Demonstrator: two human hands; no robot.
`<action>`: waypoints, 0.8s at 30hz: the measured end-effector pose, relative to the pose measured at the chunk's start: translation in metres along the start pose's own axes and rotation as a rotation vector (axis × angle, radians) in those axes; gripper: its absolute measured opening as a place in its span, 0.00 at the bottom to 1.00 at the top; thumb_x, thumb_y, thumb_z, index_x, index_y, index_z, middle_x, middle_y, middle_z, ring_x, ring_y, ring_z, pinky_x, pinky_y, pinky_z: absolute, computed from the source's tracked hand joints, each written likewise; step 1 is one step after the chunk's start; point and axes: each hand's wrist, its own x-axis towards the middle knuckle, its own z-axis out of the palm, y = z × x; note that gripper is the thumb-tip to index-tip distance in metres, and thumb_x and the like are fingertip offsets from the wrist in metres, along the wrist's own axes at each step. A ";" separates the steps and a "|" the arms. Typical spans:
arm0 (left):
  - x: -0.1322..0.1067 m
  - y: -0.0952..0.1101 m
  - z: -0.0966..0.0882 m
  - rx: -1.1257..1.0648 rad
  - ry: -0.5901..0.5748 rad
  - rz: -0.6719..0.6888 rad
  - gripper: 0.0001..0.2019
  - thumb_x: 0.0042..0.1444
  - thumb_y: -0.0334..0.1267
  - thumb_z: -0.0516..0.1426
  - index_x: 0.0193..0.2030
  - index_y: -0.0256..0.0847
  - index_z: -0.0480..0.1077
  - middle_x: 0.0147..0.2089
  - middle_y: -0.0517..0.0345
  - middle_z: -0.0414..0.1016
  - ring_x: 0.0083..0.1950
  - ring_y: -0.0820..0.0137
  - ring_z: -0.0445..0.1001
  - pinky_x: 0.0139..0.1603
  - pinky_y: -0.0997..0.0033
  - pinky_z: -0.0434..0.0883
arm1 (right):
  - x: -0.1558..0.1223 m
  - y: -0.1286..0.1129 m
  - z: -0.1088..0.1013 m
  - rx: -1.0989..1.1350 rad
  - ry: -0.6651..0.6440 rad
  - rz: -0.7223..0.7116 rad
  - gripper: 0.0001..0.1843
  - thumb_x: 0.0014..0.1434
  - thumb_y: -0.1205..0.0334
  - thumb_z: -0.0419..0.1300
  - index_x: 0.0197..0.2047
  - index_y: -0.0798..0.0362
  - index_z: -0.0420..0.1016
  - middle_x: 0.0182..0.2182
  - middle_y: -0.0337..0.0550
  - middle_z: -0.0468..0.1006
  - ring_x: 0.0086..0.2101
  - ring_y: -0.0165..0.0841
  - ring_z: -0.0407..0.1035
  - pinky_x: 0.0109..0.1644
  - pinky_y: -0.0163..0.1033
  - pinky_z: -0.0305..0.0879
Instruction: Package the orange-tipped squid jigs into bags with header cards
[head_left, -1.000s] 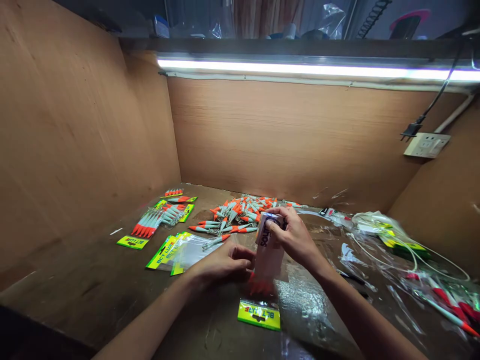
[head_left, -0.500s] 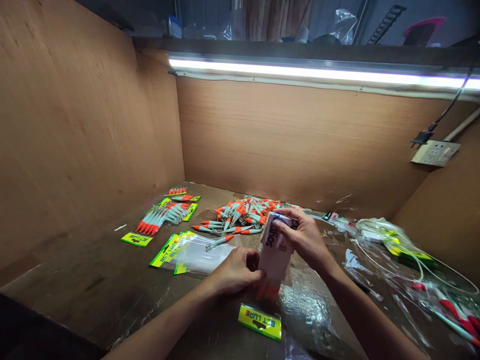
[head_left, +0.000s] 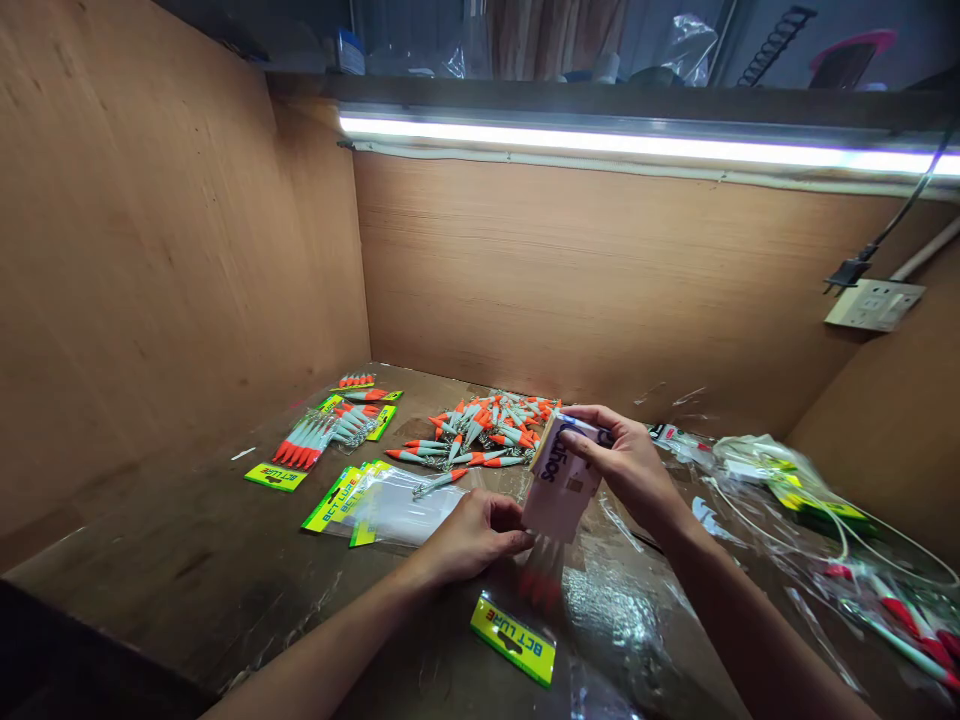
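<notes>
My right hand [head_left: 626,455] grips the top of a folded piece of printed cardboard [head_left: 559,500], white with dark lettering, tilted over a clear bag. The bag's yellow-green "BCT LURE" header [head_left: 514,640] faces the near side. Orange-tipped lures [head_left: 544,580] show inside the bag, just below the card's lower edge. My left hand [head_left: 480,535] is closed, thumb and fingers pinching at the bag's left side, close to the card's lower left corner. What exactly lies under those fingers is partly hidden.
A heap of orange-and-white lures [head_left: 487,430] lies at the back. Flat header bags [head_left: 405,505] rest left of it, with a single lure [head_left: 440,484] on top. Filled lure packs [head_left: 300,445] lie farther left. Plastic wrappings and cords [head_left: 787,480] clutter the right, below a wall socket [head_left: 874,305].
The cardboard has shifted up and to the right, tilting more, and more of the lures shows below it. The bag's header has turned slightly and moved a little left. My left hand has barely moved.
</notes>
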 end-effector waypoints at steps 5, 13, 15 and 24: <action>0.002 -0.009 -0.001 0.065 0.041 -0.008 0.13 0.51 0.43 0.66 0.37 0.35 0.79 0.34 0.54 0.80 0.35 0.67 0.74 0.36 0.71 0.67 | 0.001 -0.006 -0.012 0.075 0.116 -0.046 0.23 0.56 0.47 0.68 0.50 0.52 0.79 0.39 0.46 0.82 0.34 0.38 0.75 0.36 0.39 0.71; 0.006 -0.017 -0.010 -0.155 -0.020 -0.133 0.19 0.44 0.47 0.71 0.36 0.35 0.74 0.29 0.58 0.76 0.27 0.74 0.70 0.28 0.76 0.63 | 0.033 0.033 -0.079 0.099 0.330 0.020 0.29 0.49 0.46 0.71 0.49 0.54 0.79 0.36 0.49 0.83 0.30 0.38 0.75 0.30 0.39 0.69; 0.007 -0.015 -0.013 -0.210 -0.040 -0.163 0.21 0.42 0.47 0.72 0.36 0.35 0.73 0.27 0.60 0.75 0.25 0.76 0.68 0.26 0.77 0.60 | 0.035 0.044 -0.089 0.150 0.286 0.100 0.29 0.47 0.45 0.72 0.48 0.55 0.79 0.35 0.49 0.83 0.29 0.38 0.75 0.30 0.40 0.68; 0.006 -0.007 -0.025 -0.271 -0.017 -0.182 0.22 0.39 0.44 0.73 0.34 0.35 0.71 0.29 0.58 0.77 0.28 0.73 0.73 0.30 0.75 0.65 | 0.000 0.042 -0.053 -0.295 0.135 -0.183 0.18 0.56 0.54 0.65 0.49 0.50 0.79 0.43 0.46 0.80 0.40 0.39 0.74 0.44 0.42 0.69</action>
